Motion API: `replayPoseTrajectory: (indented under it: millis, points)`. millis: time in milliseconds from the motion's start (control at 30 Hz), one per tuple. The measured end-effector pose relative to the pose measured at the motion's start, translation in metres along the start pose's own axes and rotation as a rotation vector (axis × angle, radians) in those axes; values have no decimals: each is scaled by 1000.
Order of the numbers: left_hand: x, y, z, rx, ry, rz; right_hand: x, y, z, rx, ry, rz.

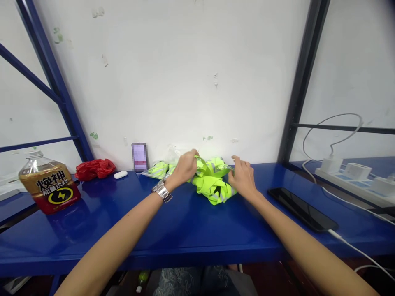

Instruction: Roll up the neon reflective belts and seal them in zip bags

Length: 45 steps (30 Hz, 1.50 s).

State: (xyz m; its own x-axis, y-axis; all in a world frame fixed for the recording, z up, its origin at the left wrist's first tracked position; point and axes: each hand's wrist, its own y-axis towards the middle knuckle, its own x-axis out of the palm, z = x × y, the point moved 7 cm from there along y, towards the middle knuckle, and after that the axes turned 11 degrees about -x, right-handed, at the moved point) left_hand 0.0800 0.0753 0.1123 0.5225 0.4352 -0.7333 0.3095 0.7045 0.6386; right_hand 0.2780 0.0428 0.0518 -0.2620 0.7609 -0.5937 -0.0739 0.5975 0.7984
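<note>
Busy blue bench (179,230) here. Far left there's a big drink bottle (49,183), then a red plastic bag (95,169), a little white case (120,174) and an upright phone (140,157) by the wall. Over right, a black phone (304,209) on a white cable (339,236), near a power strip (354,181). The neon bundle (208,185) sits mid-bench between both hands, with bagged neon stuff (159,169) crowding it on the left.

Left hand (186,166) has its fingers pinched on a neon strap, blocking part of the bag. Right hand (243,179) is against the bundle's right side, index raised; can't tell if it's gripping. The upright phone's screen is pixelated.

Bundle's a crumpled lump, no clear long axis; the pinched strap slants down rightward into it.
</note>
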Motion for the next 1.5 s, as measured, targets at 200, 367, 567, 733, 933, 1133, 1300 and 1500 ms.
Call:
replayPoseTrajectory:
  millis: [200,367,567,733,933,1133,1300,1500]
  points:
    - [-54,9,-7,-199,-382,273,-4,-5,-64,-381,705,-282]
    - [-81,14,3,-255,-472,485,4,-20,-117,-406,1092,-565]
    - [-118,36,-14,-322,-503,751,4,-7,-104,-374,906,-435]
    - [-137,40,-75,-567,-459,789,-28,20,-44,-319,403,99]
    - [-103,19,-133,-739,-9,71,-16,7,-62,-588,314,-270]
    - [-82,-12,-117,-561,572,-290,8,-17,-65,-313,882,-592]
    - [-25,-39,6,198,173,-577,-4,-18,-76,-331,965,-657]
    - [22,-71,48,435,157,-839,-41,-41,-101,-754,351,-314]
